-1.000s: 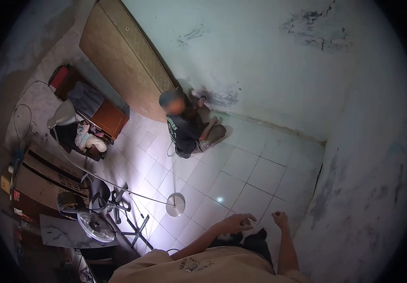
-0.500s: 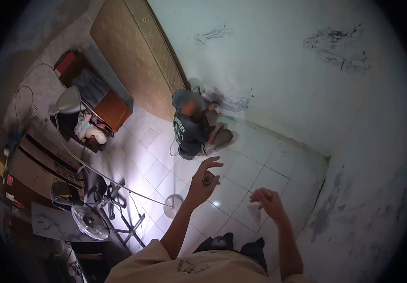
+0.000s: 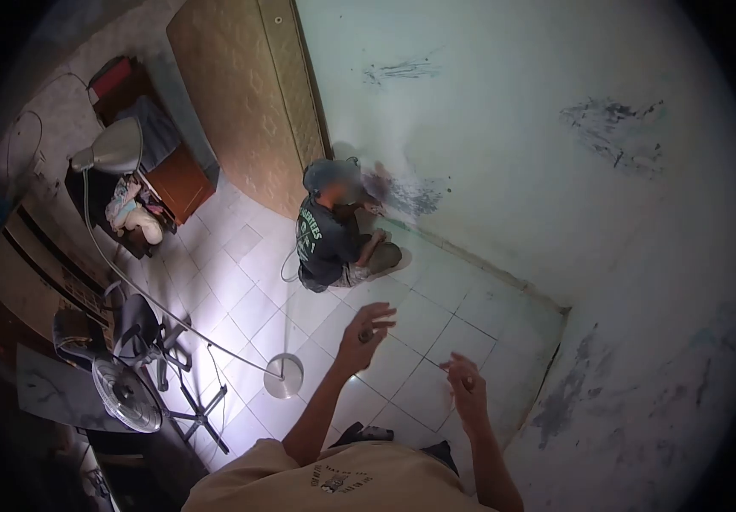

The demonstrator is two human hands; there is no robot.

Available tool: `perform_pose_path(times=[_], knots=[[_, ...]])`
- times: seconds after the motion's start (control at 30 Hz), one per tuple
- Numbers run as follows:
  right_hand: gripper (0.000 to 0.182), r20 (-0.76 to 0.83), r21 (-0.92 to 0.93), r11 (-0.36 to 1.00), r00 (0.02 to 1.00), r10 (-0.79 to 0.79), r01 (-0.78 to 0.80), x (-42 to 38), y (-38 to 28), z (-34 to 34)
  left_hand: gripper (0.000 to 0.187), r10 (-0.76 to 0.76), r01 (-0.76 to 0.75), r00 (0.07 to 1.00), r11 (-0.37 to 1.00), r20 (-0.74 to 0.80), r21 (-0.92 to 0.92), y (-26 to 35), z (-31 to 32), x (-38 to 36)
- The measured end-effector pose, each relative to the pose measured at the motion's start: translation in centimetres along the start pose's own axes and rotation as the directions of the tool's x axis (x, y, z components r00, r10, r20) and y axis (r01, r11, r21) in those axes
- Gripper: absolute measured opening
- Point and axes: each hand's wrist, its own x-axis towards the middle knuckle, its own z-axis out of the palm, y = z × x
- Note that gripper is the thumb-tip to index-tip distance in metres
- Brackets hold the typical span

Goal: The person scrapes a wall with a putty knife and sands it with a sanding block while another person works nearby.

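Note:
My left hand (image 3: 361, 340) is raised over the tiled floor (image 3: 402, 341), its fingers curled round a small round dark object (image 3: 366, 334). Lower right of it, my right hand (image 3: 468, 386) is bent at the fingers around something small that I cannot make out. The two hands are apart. Beyond them a person in a dark shirt and cap (image 3: 325, 239) sits on the floor, facing the wall, with one hand near a dark scuffed patch (image 3: 419, 196).
A mattress (image 3: 231, 102) leans on the wall. At the left are a floor lamp with its base (image 3: 283, 376), a fan (image 3: 126, 394), an office chair (image 3: 139, 328) and a brown cabinet (image 3: 182, 188). The right wall (image 3: 607, 367) has dark marks.
The view has shifted, so the room sits further left and the right wall shows more. My right hand has turned, and the pale pointed thing below it no longer shows clearly.

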Motion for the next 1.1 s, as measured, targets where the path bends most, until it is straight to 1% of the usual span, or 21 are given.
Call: perform_pose_path(times=[0.03, 0.17, 0.23, 0.27, 0.33, 0.37, 0.43, 0.53, 0.6, 0.67, 0.7, 0.73, 0.77, 0.83, 0.87, 0.93, 0.97, 1.0, 1.03, 1.07, 1.1], knots=[[0.026, -0.031, 0.025, 0.987, 0.987, -0.156, 0.157, 0.1, -0.7, 0.6, 0.043, 0.008, -0.009, 0.999, 1.000, -0.033, -0.008, 0.1, -0.7, 0.3], [0.026, -0.014, -0.108, 0.972, 0.977, -0.213, 0.211, 0.4, -4.6, 2.9, 0.042, -0.012, 0.003, 0.988, 0.998, -0.155, -0.058, 1.1, -2.7, 0.1], [0.024, -0.035, -0.129, 0.913, 0.918, -0.394, 0.387, 0.2, -5.8, 3.9, 0.041, -0.037, 0.016, 0.983, 0.993, -0.179, -0.115, 1.8, -3.7, -0.5], [0.024, -0.023, -0.134, 0.909, 0.916, -0.400, 0.394, 0.1, -6.3, 4.2, 0.041, -0.030, 0.008, 0.981, 0.993, -0.190, -0.120, 2.2, -4.1, -0.7], [0.027, -0.069, -0.078, 0.814, 0.811, -0.581, 0.576, 0.0, -7.2, 4.8, 0.042, -0.045, 0.016, 0.982, 0.988, -0.186, -0.154, 3.2, -5.0, -0.6], [0.027, -0.064, -0.082, 0.810, 0.808, -0.585, 0.580, 0.2, -7.6, 5.3, 0.041, -0.030, -0.002, 0.976, 0.989, -0.214, -0.150, 3.2, -5.4, -0.4], [0.028, -0.105, -0.022, 0.891, 0.886, -0.452, 0.453, 0.7, -8.0, 6.1, 0.041, -0.018, -0.021, 0.971, 0.987, -0.237, -0.161, 3.7, -5.8, -0.1], [0.027, -0.095, -0.013, 0.907, 0.903, -0.420, 0.421, 1.2, -7.3, 6.9, 0.040, -0.003, -0.046, 0.963, 0.984, -0.268, -0.174, 3.9, -6.3, 0.1], [0.027, -0.105, -0.015, 0.889, 0.884, -0.456, 0.457, 0.4, -8.1, 7.7, 0.041, -0.013, -0.031, 0.974, 0.982, -0.226, -0.188, 3.9, -6.4, -0.4], [0.027, -0.119, -0.014, 0.872, 0.865, -0.488, 0.490, -1.1, -9.9, 7.8, 0.041, -0.029, -0.019, 0.972, 0.980, -0.233, -0.200, 4.1, -6.6, -0.7], [0.027, -0.165, -0.182, 0.713, 0.694, -0.701, 0.677, -2.3, -11.3, 7.6, 0.041, -0.048, -0.004, 0.971, 0.977, -0.235, -0.215, 4.4, -6.8, -1.0], [0.027, -0.164, -0.350, 0.497, 0.471, -0.867, 0.794, -3.1, -12.3, 7.5, 0.040, -0.067, 0.011, 0.969, 0.973, -0.236, -0.230, 4.5, -7.1, -1.2], [0.027, -0.160, -0.349, 0.499, 0.475, -0.866, 0.793, -3.5, -12.8, 7.3, 0.040, -0.071, 0.014, 0.968, 0.973, -0.240, -0.232, 4.5, -7.4, -1.4], [0.025, -0.191, -0.325, 0.222, 0.166, -0.967, 0.919, -4.1, -13.1, 6.8, 0.039, -0.094, 0.027, 0.957, 0.971, -0.276, -0.236, 4.3, -7.8, -1.9], [0.025, -0.189, -0.326, 0.226, 0.171, -0.967, 0.918, -3.6, -12.8, 7.2, 0.039, -0.100, 0.032, 0.956, 0.970, -0.276, -0.240, 4.2, -7.9, -2.1], [0.027, -0.217, -0.201, 0.540, 0.500, -0.838, 0.817, -1.3, -11.0, 8.3, 0.037, -0.127, 0.056, 0.948, 0.969, -0.291, -0.240, 3.8, -8.0, -2.9], [0.022, -0.143, -0.201, 0.713, 0.700, -0.700, 0.672, -0.1, -9.9, 8.4, 0.037, -0.133, 0.063, 0.949, 0.968, -0.286, -0.241, 3.8, -8.0, -3.4], [0.016, -0.073, -0.215, 0.845, 0.855, -0.514, 0.490, 1.2, -8.6, 8.3, 0.035, -0.154, 0.089, 0.948, 0.968, -0.279, -0.233, 3.8, -8.0, -3.9], [0.014, -0.027, -0.294, 0.832, 0.866, -0.499, 0.471, 2.2, -6.2, 8.3, 0.033, -0.171, 0.111, 0.947, 0.968, -0.271, -0.223, 3.8, -8.0, -4.4], [0.022, -0.023, -0.318, 0.816, 0.856, -0.516, 0.483, 2.2, -4.4, 8.7, 0.033, -0.165, 0.107, 0.952, 0.969, -0.260, -0.221, 3.6, -8.1, -4.7], [0.021, 0.014, -0.321, 0.798, 0.845, -0.535, 0.511, 1.4, -4.1, 9.0, 0.032, -0.193, 0.138, 0.945, 0.967, -0.263, -0.215, 3.3, -8.2, -5.2]])
